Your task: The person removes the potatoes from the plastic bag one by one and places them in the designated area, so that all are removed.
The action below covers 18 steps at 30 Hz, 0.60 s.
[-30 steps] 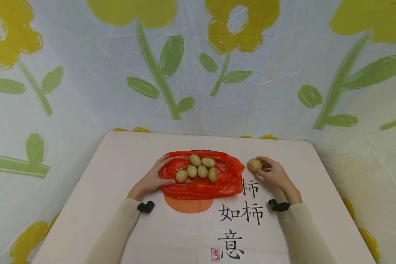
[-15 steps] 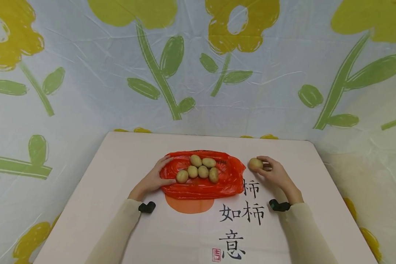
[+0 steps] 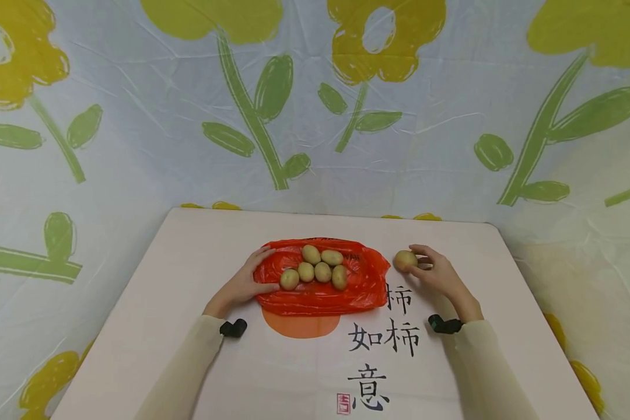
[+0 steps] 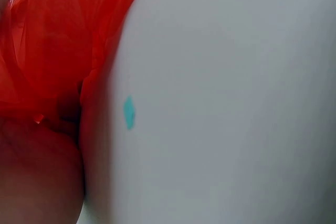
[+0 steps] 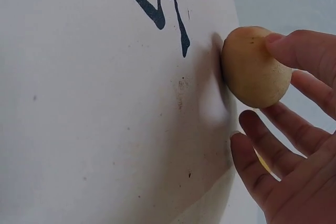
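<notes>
The left hand [image 3: 244, 283] spreads thumb and fingers wide, while the right hand [image 3: 442, 274] curves in a pinch.

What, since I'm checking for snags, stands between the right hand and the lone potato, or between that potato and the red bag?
Nothing visible: the right hand touches the lone potato, and only a narrow strip of table shows between that potato and the red bag.

Head looks forward, down; near wrist views share bag [image 3: 304, 300] (left), potato [image 5: 252, 74] (right)
</notes>
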Motion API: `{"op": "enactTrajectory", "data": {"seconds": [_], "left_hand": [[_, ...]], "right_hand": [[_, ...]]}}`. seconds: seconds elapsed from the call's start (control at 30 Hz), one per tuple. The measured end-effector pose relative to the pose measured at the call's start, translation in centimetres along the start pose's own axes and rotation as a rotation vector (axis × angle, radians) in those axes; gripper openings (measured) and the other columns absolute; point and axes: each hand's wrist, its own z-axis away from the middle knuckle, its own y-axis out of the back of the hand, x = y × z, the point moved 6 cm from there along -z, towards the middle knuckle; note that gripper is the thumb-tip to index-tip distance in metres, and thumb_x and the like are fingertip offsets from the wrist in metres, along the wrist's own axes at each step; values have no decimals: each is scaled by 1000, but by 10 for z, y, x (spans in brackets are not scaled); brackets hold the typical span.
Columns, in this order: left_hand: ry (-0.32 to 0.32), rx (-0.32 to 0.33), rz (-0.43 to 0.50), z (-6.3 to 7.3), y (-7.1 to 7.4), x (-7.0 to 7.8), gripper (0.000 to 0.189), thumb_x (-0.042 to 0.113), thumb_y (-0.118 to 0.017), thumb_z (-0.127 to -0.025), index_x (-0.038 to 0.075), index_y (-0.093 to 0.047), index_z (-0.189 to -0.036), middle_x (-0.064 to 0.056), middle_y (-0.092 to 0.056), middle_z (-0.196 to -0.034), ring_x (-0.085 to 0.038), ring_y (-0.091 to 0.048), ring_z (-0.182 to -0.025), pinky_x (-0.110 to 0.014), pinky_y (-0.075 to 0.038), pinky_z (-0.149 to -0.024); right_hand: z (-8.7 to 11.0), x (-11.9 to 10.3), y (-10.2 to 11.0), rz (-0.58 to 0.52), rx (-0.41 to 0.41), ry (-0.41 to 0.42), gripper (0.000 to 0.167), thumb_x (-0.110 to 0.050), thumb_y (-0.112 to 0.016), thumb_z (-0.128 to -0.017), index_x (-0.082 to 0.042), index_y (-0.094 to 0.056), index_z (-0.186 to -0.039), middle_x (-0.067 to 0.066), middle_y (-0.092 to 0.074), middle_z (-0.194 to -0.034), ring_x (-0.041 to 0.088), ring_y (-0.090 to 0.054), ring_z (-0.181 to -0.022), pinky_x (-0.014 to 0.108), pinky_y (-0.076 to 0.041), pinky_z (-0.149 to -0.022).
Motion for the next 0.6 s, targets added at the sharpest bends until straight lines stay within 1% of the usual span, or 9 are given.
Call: {"op": "enactTrajectory", "data": {"seconds": [0.1, 0.3, 0.43, 0.6], "left_hand": [[0, -2, 6, 0, -1, 0, 94, 34, -85, -83, 23, -33, -161, -6, -12, -172, -39, -12, -158, -68, -24, -121], [-12, -2, -4, -1, 0, -1, 94, 34, -85, -84, 23, -33, -161, -6, -12, -172, -39, -12, -158, -68, -23, -122], [-24, 3, -14, -1, 1, 1, 93, 34, -84, -85, 22, -33, -161, -7, -12, -172, -40, -12, -158, -69, -22, -122], [-1, -6, -7, 0, 0, 0, 94, 33, -84, -84, 23, -32, -161, -8, -11, -172, -40, -13, -158, -68, -25, -121]], "right_hand": [[-1, -1, 0, -4, 0, 0, 63, -20, -72, -96, -4, -45, -151, 28, -49, -150, 50, -59, -124, 64, -50, -103], [-2, -5, 4, -11, 3, -4, 73, -28, -75, -95, -7, -40, -156, 28, -49, -150, 50, -55, -129, 65, -48, -105], [-8, -11, 7, -6, 10, 25, 74, -29, -74, -96, -7, -37, -157, 29, -50, -148, 50, -55, -129, 65, -48, -106], [-16, -25, 8, 36, 21, 67, 72, -25, -71, -98, -7, -35, -157, 29, -51, -147, 50, -53, -131, 65, -44, -109]]}}
